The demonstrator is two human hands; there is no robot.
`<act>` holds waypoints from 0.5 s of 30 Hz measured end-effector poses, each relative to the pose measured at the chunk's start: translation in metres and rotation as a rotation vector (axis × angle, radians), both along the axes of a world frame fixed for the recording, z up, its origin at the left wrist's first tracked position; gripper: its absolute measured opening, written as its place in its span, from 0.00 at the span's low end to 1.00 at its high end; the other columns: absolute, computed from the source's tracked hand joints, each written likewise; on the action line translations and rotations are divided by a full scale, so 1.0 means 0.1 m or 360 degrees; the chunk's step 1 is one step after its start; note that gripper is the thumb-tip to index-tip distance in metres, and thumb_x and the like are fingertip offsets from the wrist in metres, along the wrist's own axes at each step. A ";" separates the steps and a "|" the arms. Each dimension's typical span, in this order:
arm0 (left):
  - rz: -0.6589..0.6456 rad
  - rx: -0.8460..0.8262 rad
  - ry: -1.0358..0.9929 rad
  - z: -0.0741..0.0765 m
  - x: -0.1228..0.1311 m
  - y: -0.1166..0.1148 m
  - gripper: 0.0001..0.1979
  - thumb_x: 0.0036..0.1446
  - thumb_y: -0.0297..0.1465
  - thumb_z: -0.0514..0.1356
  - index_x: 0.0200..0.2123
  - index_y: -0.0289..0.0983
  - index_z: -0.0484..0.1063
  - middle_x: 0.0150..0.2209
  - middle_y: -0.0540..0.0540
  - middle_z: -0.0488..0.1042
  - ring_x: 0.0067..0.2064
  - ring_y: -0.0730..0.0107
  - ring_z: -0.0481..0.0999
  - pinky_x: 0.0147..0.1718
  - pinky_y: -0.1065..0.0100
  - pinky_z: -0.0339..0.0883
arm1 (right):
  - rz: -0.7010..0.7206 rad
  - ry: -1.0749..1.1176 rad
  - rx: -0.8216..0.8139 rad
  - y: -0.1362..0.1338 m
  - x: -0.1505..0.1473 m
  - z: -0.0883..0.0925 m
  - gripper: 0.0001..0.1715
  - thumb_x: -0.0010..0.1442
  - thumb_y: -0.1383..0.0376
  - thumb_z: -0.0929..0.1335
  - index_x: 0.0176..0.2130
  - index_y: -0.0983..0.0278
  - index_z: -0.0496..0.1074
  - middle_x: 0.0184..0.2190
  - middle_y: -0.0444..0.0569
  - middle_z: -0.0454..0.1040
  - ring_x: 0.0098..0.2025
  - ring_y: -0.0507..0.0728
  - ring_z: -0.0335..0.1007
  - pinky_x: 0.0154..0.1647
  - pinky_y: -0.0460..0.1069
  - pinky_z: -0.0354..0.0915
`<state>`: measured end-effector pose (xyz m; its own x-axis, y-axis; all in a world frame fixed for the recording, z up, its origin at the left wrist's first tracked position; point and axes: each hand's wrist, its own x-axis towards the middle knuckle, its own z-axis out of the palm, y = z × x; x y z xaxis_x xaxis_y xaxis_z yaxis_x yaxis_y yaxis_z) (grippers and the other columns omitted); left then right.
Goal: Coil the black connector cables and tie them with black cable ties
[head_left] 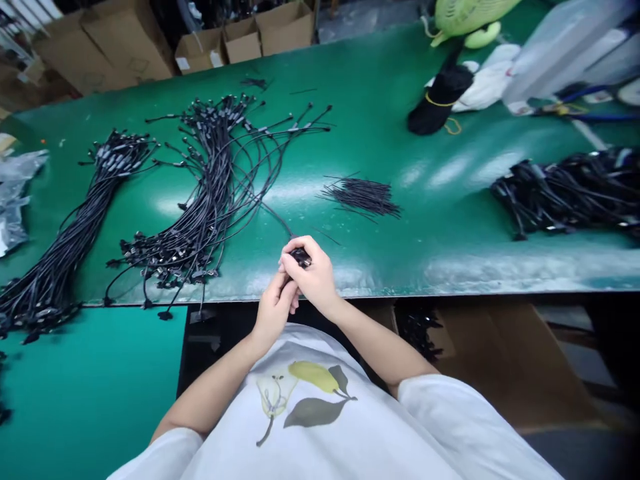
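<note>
My right hand is curled over a small black cable connector, and most of the connector is hidden by my fingers. My left hand sits just below, its fingers closed against the same piece from underneath. A thin black cable runs from the connector up to the large bundle of black cables on the green table mat. A second bundle of black cables lies further left. A small pile of short black wires lies ahead of my hands.
A heap of black cables lies at the right of the mat. A black object tied with yellow string and white cloth sit at the far edge. Cardboard boxes stand beyond the table. A lower teal surface lies at the bottom left.
</note>
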<state>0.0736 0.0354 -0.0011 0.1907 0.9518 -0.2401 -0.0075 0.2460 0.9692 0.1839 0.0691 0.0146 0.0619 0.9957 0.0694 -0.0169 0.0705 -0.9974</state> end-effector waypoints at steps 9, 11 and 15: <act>-0.0266 -0.0629 -0.0290 0.01 0.28 0.06 0.21 0.53 0.48 0.63 0.39 0.40 0.61 0.20 0.61 0.55 0.14 0.86 0.49 0.13 0.81 0.42 | -0.0065 0.0874 -0.0150 -0.04 0.31 -0.26 0.22 0.56 0.56 0.70 0.47 0.57 0.58 0.30 0.38 0.71 0.27 0.49 0.70 0.30 0.46 0.68; -0.0168 -0.0523 -0.0185 -0.05 0.34 0.10 0.20 0.53 0.48 0.63 0.37 0.39 0.62 0.19 0.62 0.51 0.14 0.86 0.45 0.12 0.81 0.38 | 0.0051 0.0994 -0.0280 -0.13 0.36 -0.33 0.28 0.55 0.54 0.71 0.50 0.57 0.58 0.38 0.44 0.75 0.36 0.52 0.73 0.31 0.45 0.67; -0.0418 -0.0363 -0.0005 -0.11 0.36 0.19 0.20 0.55 0.47 0.62 0.41 0.37 0.69 0.24 0.54 0.67 0.22 0.78 0.66 0.21 0.76 0.63 | 0.0174 0.0853 -0.0388 -0.29 0.64 -0.54 0.24 0.56 0.47 0.69 0.43 0.63 0.68 0.33 0.47 0.74 0.34 0.52 0.71 0.38 0.49 0.68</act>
